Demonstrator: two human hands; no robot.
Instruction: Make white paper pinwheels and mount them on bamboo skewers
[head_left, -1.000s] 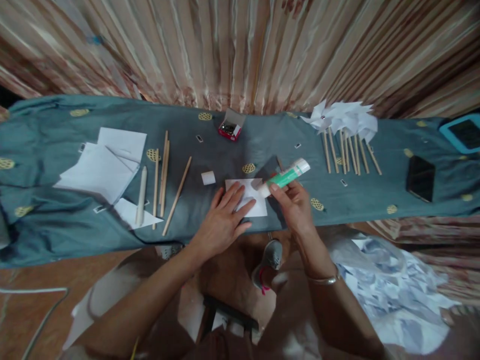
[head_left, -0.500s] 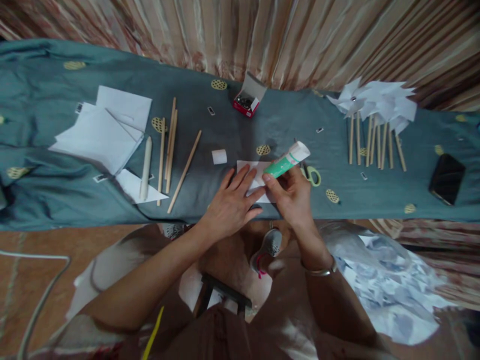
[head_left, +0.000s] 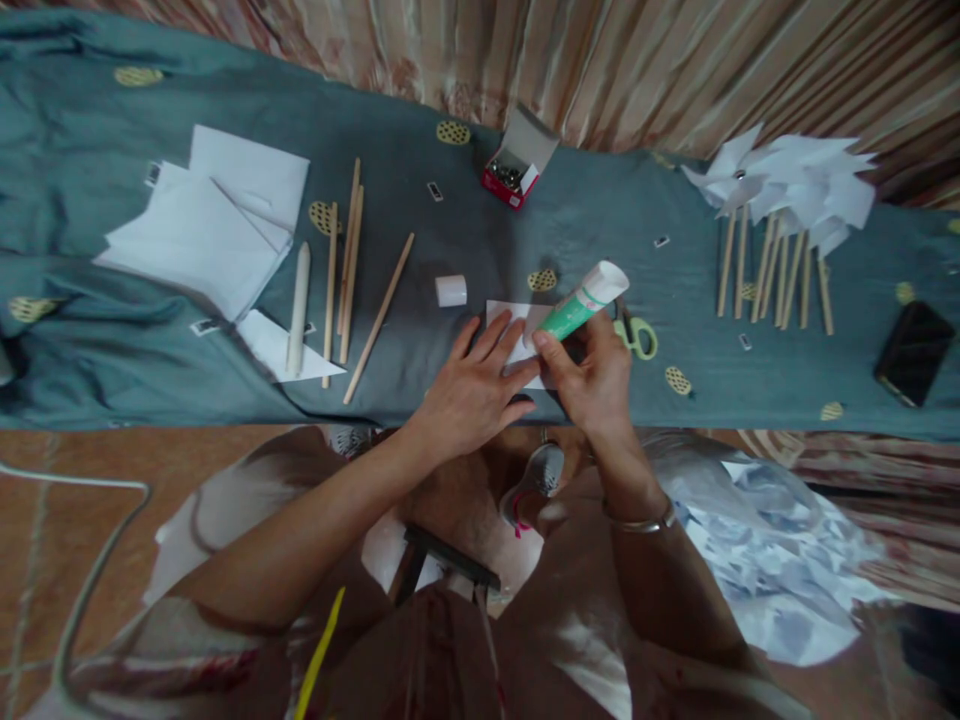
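Gripping green-and-white cylindrical tube (head_left: 581,308) in curled fingers of right hand (head_left: 598,380), tilted over white paper sheet (head_left: 529,317); pinning sheet to creased teal cloth (head_left: 615,190) beneath splayed-fingered left hand (head_left: 469,395).

Blue-green cloth (head_left: 615,190), the fixed reference: wrinkled toward its left end, scattered yellow pineapple motifs (head_left: 453,132), small dark-and-white rectangular marks (head_left: 435,191) between them. Along its far edge, a beige-brown striped curtain (head_left: 600,60) in long folds. On the cloth, near its right end: black phone-like object (head_left: 915,353), lying flat. Below its near edge, to the right: clear bag (head_left: 765,540) full of crumpled white paper pieces; patterned fabric (head_left: 885,480) just beside. Below the near edge, middle: dark bar (head_left: 454,556), probably stool frame. Below, left: reddish-brown floor (head_left: 180,460), pale cable (head_left: 67,630) bending across it.
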